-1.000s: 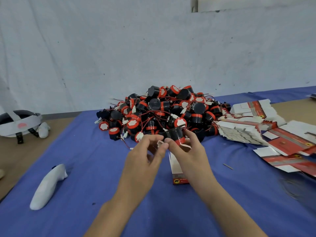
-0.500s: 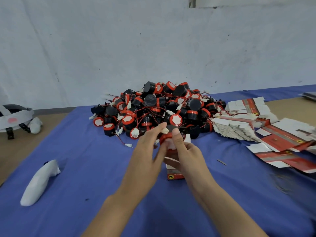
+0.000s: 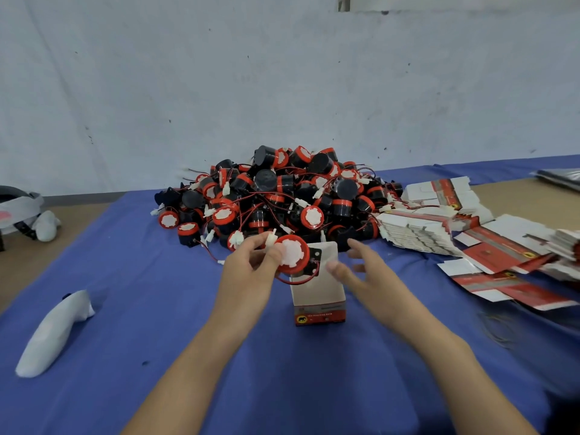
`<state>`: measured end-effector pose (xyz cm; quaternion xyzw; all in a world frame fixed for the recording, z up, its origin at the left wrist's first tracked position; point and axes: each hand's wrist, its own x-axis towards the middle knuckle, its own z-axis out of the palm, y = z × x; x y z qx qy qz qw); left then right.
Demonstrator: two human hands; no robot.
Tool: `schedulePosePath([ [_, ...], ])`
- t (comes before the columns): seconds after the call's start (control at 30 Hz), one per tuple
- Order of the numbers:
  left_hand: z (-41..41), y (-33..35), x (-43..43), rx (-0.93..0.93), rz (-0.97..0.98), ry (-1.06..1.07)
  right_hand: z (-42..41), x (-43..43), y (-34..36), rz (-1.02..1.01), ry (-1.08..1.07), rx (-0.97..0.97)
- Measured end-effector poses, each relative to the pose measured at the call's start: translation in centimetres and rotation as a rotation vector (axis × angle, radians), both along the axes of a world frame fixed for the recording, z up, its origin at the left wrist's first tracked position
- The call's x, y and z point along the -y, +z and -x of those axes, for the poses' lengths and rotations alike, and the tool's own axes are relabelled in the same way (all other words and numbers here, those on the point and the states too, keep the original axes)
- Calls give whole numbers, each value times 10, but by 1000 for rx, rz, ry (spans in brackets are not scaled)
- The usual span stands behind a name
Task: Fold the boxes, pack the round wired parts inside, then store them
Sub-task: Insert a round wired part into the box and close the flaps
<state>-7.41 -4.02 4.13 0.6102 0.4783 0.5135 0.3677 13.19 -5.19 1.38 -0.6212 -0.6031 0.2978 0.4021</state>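
Gripped round wired part [image 3: 292,257] in left hand [image 3: 251,271], fingers curled round red rim, white connector [image 3: 270,238] poking up by fingertips. Hung at centre frame, over open top of box [image 3: 317,287]. Stood box upright on blue surface [image 3: 157,309]. Had right hand [image 3: 361,271] just right of box, fingers spread loose, holding nothing. Saw big pile of parts [image 3: 282,193] behind, flat box blanks [image 3: 439,227] at right.

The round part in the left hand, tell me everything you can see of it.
The round wired part looks plastic: a red rim around a white scalloped face facing the camera, a black bracket with a hole at right, a thin red wire looping beneath, and a white connector. The left hand grips it at its left edge, over the open box; contact with it unclear.
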Motion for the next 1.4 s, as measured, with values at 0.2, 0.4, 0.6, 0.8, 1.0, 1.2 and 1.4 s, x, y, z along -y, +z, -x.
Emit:
schedulePosePath([
  [0.2, -12, 3, 5, -140, -113, 83, 1, -12, -30, 87, 239, -9],
  [0.4, -25, -5, 8, -476, -218, 174, 20, -8, -28, -139, 183, -62],
  [0.6, -26, -8, 5, -657, -188, 250, 40, 0, -30, -178, 98, 33],
  [0.8, -23, -13, 0, -821, -98, 187, 47, 3, -36, -161, 141, 55],
  [1.0, -23, -23, -9, -894, -48, 179, 44, 1, -35, -124, 165, -35],
  [1.2, -25, -34, -14, -1050, -59, 176, 44, -2, -41, -69, 254, -166],
  [1.4, -16, -45, -18, -1014, -190, 133, 45, -8, -47, 9, 220, -335],
])
